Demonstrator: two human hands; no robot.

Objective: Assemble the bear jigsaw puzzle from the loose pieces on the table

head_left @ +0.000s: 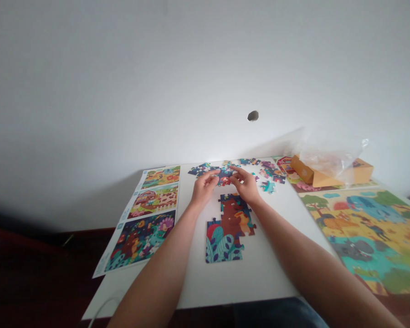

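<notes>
My left hand (204, 187) and my right hand (246, 186) are raised over the far part of the white table, fingers bent towards each other. Between their fingertips is a dark blue and red jigsaw piece (224, 177), pinched from both sides; whether it is one piece or two joined is too small to tell. Nearer to me lies a partly joined jigsaw section (230, 223) with a brown bear and blue-green leaves. Loose jigsaw pieces (268, 186) are scattered behind and to the right of my hands, some of them hidden by the fingers.
On the left lies a printed sheet (151, 200) with three pictures. A finished animal puzzle (372, 237) covers the right side. Behind it, a yellow box (328, 176) has a clear plastic bag (335, 152) on top. The white wall (191, 91) borders the table's far edge.
</notes>
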